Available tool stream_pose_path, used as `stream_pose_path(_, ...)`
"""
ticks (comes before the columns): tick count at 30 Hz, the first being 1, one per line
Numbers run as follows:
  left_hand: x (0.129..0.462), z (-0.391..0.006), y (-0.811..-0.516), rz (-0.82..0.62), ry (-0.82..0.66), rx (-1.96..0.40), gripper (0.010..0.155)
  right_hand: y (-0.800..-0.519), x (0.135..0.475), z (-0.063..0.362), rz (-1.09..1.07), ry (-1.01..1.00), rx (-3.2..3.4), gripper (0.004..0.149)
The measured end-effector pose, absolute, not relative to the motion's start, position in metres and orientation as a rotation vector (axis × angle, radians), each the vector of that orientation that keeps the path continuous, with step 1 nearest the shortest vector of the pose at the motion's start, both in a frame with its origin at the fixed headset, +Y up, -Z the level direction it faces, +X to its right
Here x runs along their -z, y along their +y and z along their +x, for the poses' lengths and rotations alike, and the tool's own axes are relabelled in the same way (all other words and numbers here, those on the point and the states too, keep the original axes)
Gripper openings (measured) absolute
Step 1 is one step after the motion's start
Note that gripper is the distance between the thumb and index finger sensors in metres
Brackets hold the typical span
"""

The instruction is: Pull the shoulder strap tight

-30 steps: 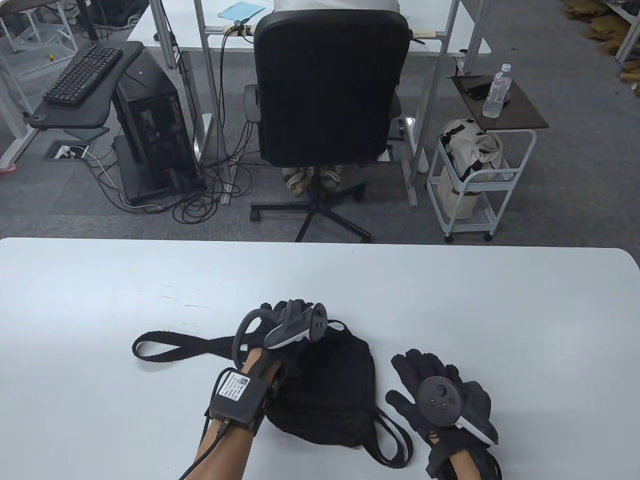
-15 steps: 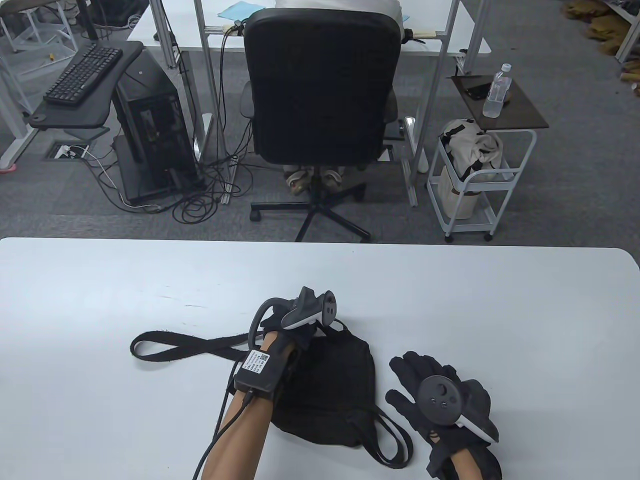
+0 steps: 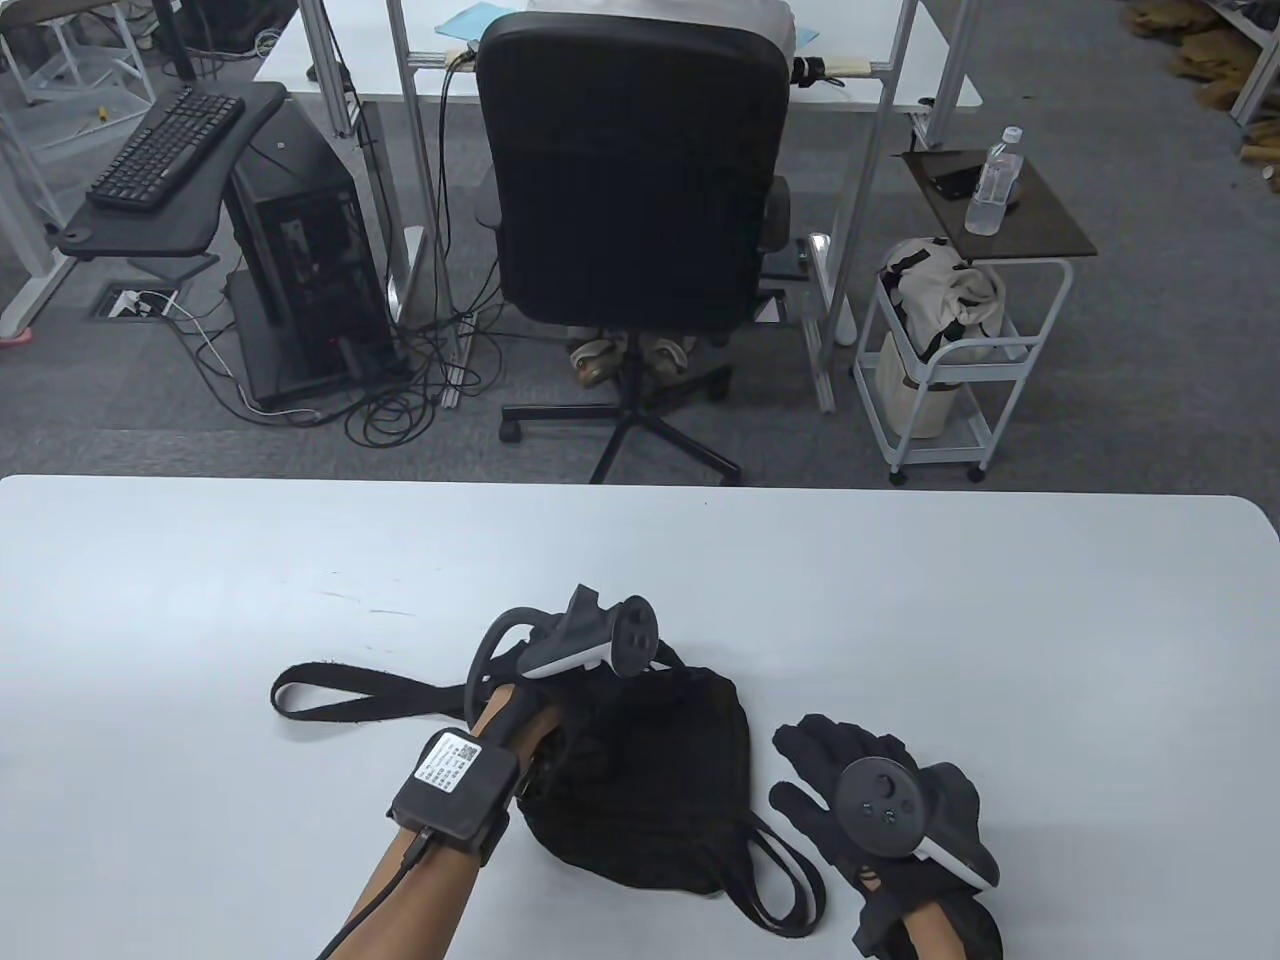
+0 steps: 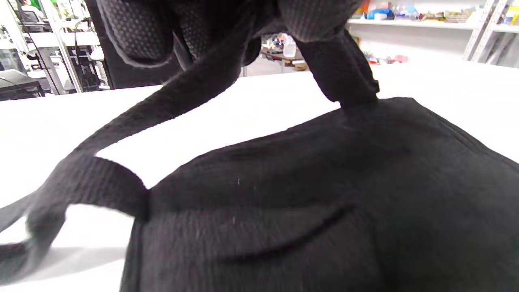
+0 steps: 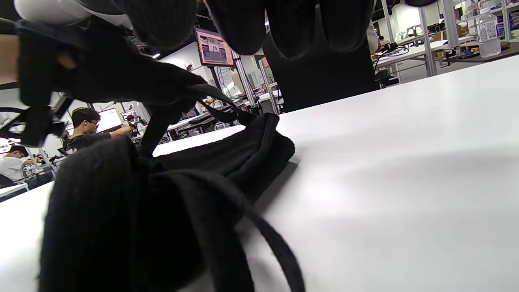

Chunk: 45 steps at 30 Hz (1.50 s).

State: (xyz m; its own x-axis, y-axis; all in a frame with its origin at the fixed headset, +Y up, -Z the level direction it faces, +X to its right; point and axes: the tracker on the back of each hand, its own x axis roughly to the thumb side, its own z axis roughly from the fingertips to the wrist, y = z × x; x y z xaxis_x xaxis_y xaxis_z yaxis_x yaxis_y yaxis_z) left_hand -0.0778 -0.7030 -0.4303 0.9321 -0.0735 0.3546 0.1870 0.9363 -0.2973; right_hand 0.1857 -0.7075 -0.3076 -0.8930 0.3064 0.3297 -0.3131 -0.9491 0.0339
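- Shoulder strap (image 3: 370,697) trails in a flat loop across the desk (image 3: 200,600) toward the left, from the black bag (image 3: 660,790) at lower centre.
- Left hand (image 3: 545,660) grips the strap at the bag's top edge.
- Right hand (image 3: 880,800) rests flat with fingers spread, just right of the bag.

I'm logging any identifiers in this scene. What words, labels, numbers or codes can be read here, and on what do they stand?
White label on the black wrist module of the left arm: a QR code and lines of print, too small to read.
Water bottle label in the right wrist view: a QR code, unreadable.
Monitor behind: blurred.
No text is legible anywhere.
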Motion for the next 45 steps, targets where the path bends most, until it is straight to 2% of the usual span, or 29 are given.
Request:
stream_pose_path(4,0.412,-0.083,-0.707,-0.304,-0.366,0.155,0.068,-0.709,0.307,0.184,0.489,-0.014,-2.792,0.06)
stream_pose_path(10,0.396,-0.101,-0.712,-0.078,-0.345,0.076,0.065,-0.714,0.309,0.184,0.48,0.018,-2.803,0.059)
stream_pose_path(15,0.385,-0.116,-0.717,0.057,-0.3,-0.053,0.071,-0.714,0.31,0.182,0.468,0.029,-2.789,0.059)
stream_pose_path(20,0.381,-0.12,-0.725,0.078,-0.288,-0.112,0.075,-0.71,0.32,0.168,0.42,0.039,-2.725,0.06)
stream_pose_path(23,0.378,-0.117,-0.727,0.106,-0.295,-0.107,0.076,-0.697,0.334,0.142,0.381,0.07,-2.696,0.061)
stream_pose_path(28,0.377,-0.117,-0.729,0.092,-0.302,-0.136,0.078,-0.681,0.372,0.087,0.358,0.286,-2.697,0.063)
stream_pose_path(30,0.376,-0.12,-0.729,0.104,-0.297,-0.155,0.078,-0.682,0.387,0.067,0.366,0.392,-2.693,0.063)
stream_pose_path(35,0.372,-0.125,-0.733,0.1,-0.298,-0.171,0.08,-0.694,0.415,0.027,0.388,0.513,-2.766,0.063)
stream_pose_path(39,0.372,-0.13,-0.734,0.104,-0.278,-0.223,0.081,-0.7,0.426,0.018,0.437,0.561,-2.785,0.056)
stream_pose_path(43,0.373,-0.13,-0.733,0.12,-0.277,-0.234,0.08,-0.701,0.433,0.014,0.476,0.489,-2.8,0.04)
stream_pose_path(45,0.373,-0.13,-0.733,0.114,-0.272,-0.23,0.077,-0.701,0.434,0.013,0.488,0.509,-2.806,0.039)
